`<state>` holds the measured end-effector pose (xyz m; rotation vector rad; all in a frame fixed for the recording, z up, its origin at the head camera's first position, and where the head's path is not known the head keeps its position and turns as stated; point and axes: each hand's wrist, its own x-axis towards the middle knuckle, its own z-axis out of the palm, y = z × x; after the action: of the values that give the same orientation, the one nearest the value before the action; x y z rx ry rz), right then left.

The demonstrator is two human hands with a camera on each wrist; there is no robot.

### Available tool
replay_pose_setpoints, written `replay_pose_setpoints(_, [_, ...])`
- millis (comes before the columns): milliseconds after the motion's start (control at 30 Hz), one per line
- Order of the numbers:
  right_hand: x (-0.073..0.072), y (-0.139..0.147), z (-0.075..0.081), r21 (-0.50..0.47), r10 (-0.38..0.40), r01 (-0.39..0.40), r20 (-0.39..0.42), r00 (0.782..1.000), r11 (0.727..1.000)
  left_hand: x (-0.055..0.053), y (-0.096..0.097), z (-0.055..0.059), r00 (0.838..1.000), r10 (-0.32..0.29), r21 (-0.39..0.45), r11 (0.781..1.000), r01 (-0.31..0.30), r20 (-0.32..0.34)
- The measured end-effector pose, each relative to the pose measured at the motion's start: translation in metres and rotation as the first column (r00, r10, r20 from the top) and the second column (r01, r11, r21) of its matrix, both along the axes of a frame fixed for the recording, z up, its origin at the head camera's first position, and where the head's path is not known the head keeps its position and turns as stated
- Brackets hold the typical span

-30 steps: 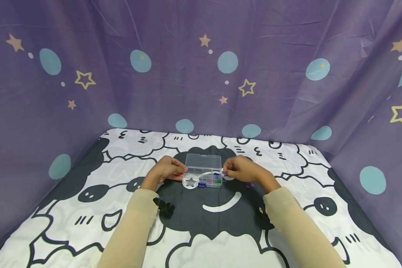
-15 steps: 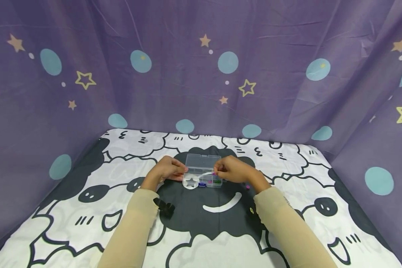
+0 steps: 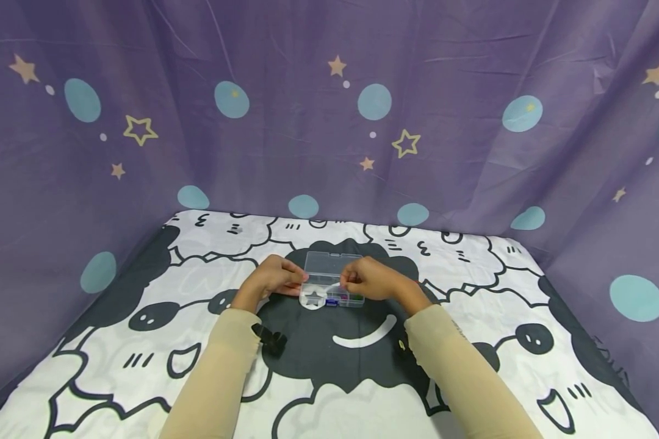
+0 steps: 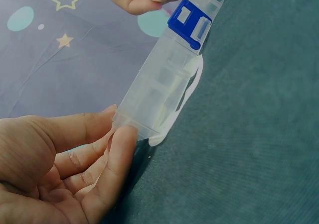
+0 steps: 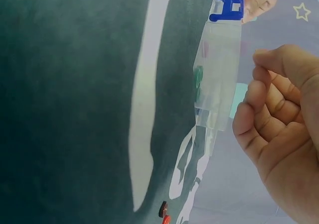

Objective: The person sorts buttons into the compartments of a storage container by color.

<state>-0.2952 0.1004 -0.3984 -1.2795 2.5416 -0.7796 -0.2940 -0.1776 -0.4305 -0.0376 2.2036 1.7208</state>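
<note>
A shallow clear plastic compartment box (image 3: 329,280) lies on the cloth with its lid raised at the back. Blue latches show at its front, one blue latch (image 4: 190,22) clearly in the left wrist view. My left hand (image 3: 274,275) grips the box's left end between thumb and fingers. Over the middle compartments is my right hand (image 3: 370,278), its thumb and forefinger pinched together. A trace of pink shows at its fingertips, and the small piece there is mostly hidden. Small green pieces (image 5: 198,79) and some pink sit in compartments toward the right end.
Several small pieces lie on the cloth at the right, including a yellow piece (image 3: 401,345) and a red piece (image 5: 166,219). The cloth (image 3: 307,360) has a dark sheep-face print. A purple curtain (image 3: 296,152) hangs behind and at both sides.
My right hand has moved left from beside the box's right end to above its middle, fingertips still pinched. The left hand and the box have stayed in place.
</note>
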Motion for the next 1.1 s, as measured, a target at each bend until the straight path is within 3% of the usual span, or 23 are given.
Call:
replay_pose_setpoints(467, [0.006,0.025,0.007,-0.016,-0.055,0.055,0.010,0.998,0.998,0.001,0.004,0.004,1.000,0.006,0.011,1.000,-0.006,0.001])
replay_pose_setpoints(1100, [0.013,0.088,0.001,-0.054,-0.150,0.150,0.004,0.989,0.987,0.004,0.002,0.005,1.000,0.005,0.002,1.000,-0.005,0.004])
